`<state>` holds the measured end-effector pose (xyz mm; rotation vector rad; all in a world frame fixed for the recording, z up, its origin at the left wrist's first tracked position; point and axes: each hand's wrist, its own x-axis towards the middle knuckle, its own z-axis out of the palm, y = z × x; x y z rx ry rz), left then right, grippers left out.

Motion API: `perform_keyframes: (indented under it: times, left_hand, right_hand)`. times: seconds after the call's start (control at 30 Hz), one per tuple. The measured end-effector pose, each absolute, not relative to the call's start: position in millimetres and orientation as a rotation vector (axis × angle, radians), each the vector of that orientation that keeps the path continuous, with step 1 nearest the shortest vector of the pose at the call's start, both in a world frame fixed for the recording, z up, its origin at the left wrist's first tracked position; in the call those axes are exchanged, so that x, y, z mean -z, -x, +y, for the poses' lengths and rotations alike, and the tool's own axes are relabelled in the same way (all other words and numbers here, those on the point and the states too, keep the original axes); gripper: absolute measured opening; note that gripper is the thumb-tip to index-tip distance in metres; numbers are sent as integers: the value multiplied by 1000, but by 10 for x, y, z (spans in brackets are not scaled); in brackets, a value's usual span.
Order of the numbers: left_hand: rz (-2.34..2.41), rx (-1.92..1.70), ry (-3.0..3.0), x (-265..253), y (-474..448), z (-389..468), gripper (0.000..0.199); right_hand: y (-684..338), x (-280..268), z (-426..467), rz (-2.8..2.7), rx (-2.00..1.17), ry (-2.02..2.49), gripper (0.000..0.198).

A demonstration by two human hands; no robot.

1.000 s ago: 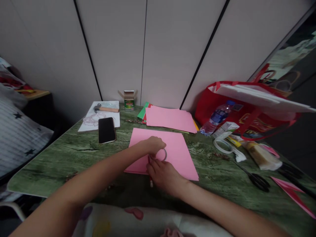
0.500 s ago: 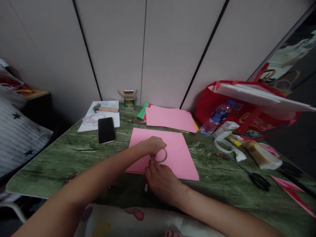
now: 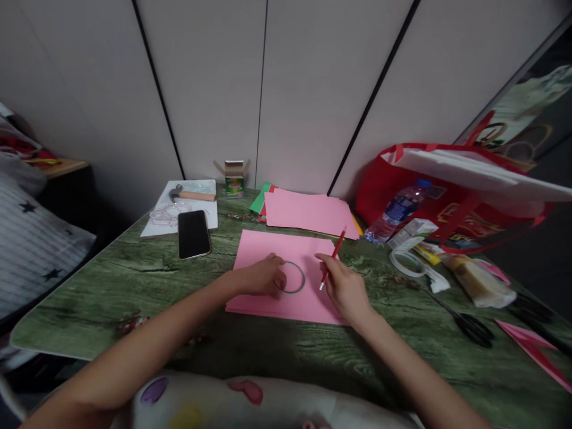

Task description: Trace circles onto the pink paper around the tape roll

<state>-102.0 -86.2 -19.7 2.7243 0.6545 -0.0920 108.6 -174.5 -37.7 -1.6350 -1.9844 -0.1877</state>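
thin grey ring lies flat on pink sheets. likely light, stiff, prone to slide on paper; best held by its outer rim. left hand half-curled at its left edge, can't tell if pinching or pressing. right hand grips red pencil, clear of ring. on surface: phone left, scissors right.

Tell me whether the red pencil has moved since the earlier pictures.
Yes: held in the right hand, the red pencil has moved rightward, farther from the black phone, and toward the far pink sheets.
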Motion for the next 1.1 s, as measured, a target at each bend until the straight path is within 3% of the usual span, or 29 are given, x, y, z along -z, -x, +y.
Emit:
perform_keyframes:
  times: [0.2,0.6,0.8,1.1]
  left_hand:
    - [667,-222,-2626,470,1083,-890,16]
    - [754,-207,-2389,297,1931,-763,4]
    - [820,-232,-2359,385,2027,-751,12]
    - [762,-263,-2404,410,2098,-701,9]
  right_hand:
    - [-1095,480,-1656,-2256,105,2093,34]
    - [-1089,464,-1669,-2316,112,2084,26]
    - [-1030,439,-1652,-2335,138,2120,24]
    - [-1053,290,-1439,-2404,49,2187,16]
